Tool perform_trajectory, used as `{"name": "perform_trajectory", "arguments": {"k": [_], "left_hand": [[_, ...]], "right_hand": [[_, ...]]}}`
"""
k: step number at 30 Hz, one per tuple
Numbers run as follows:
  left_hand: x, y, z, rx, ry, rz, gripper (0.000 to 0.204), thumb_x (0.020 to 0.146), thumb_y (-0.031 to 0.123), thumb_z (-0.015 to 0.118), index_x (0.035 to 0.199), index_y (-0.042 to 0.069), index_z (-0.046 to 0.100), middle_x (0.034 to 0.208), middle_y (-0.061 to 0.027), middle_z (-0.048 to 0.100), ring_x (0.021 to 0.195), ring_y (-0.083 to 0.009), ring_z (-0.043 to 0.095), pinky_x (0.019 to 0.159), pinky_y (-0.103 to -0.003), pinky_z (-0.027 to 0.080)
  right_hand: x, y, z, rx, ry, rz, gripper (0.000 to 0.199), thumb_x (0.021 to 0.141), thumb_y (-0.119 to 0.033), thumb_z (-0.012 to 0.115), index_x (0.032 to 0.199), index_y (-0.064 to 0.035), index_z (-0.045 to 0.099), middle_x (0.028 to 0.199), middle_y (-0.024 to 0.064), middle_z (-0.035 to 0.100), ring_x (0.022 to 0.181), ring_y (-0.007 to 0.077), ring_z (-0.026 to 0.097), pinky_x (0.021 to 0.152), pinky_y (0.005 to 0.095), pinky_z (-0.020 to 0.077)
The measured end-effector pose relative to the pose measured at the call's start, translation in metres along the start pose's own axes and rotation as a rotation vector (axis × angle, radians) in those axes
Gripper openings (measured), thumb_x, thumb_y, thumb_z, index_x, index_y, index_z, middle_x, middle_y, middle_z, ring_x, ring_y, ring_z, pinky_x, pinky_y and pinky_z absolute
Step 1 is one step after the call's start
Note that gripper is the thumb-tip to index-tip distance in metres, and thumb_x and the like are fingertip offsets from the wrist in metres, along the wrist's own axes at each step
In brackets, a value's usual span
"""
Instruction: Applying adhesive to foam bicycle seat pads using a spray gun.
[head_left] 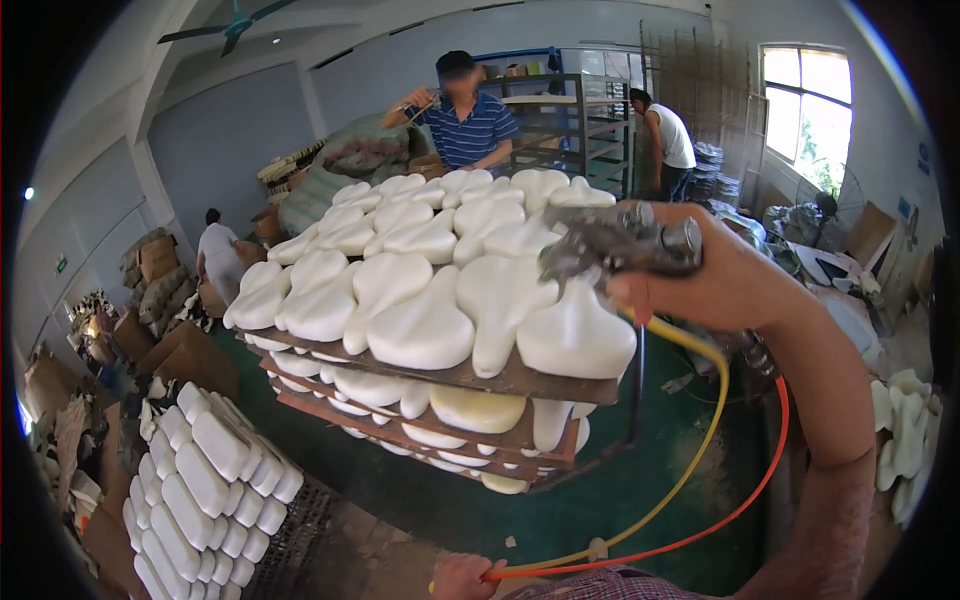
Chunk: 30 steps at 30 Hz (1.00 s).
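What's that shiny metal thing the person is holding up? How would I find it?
Look at the stack of trays full of white foam shapes. At its right end, the right hand grips a grey metal spray gun. It is the only shiny thing there, with yellow and orange hoses trailing down.

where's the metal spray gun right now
In the head view, right of centre: the grey metal spray gun is in the right hand, above the white moulded pieces.

Green floor [450,500], bright window [805,100]
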<state>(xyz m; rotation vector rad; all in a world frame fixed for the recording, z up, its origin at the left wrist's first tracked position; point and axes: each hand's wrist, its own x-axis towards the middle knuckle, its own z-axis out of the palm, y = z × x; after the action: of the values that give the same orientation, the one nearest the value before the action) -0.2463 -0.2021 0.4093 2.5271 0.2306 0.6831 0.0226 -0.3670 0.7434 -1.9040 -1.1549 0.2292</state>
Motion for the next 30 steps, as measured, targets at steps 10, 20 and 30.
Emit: {"name": "perform_trajectory", "arguments": {"k": [10, 20, 30], "left_hand": [[0.086, 0.076, 0.077, 0.02, -0.057, -0.055, 0.029, 0.078, 0.025, 0.061, 0.057, 0.007, 0.054, 0.058, -0.0136, 0.052, 0.058, -0.0334, 0.054, 0.054, -0.043, 0.042], [0.131, 0.134, 0.128, 0.009, -0.035, -0.066, 0.034, 0.082, 0.03, 0.058, 0.062, 0.003, 0.056, 0.063, -0.0159, 0.055, 0.062, -0.0344, 0.055, 0.057, -0.044, 0.043], [0.044, 0.118, 0.108, 0.039, -0.093, -0.148, 0.023, 0.078, 0.023, 0.06, 0.065, 0.004, 0.061, 0.061, -0.0169, 0.056, 0.059, -0.0349, 0.055, 0.055, -0.043, 0.043]], "right_hand": [[0.03, 0.114, -0.133, -0.018, 0.008, 0.04, 0.025, 0.081, -0.019, 0.067, 0.096, -0.0015, 0.055, 0.072, 0.0039, 0.061, 0.061, 0.0108, 0.06, 0.059, 0.0242, 0.0505], [0.02, 0.159, -0.168, 0.034, -0.096, -0.076, 0.029, 0.082, -0.017, 0.066, 0.102, -0.0008, 0.054, 0.076, 0.0034, 0.061, 0.065, 0.0088, 0.06, 0.06, 0.0226, 0.0495], [-0.041, 0.101, -0.131, 0.138, -0.193, -0.089, 0.025, 0.081, -0.019, 0.068, 0.093, 0.0004, 0.058, 0.065, 0.0022, 0.059, 0.059, 0.0075, 0.058, 0.057, 0.0227, 0.0469]]}}
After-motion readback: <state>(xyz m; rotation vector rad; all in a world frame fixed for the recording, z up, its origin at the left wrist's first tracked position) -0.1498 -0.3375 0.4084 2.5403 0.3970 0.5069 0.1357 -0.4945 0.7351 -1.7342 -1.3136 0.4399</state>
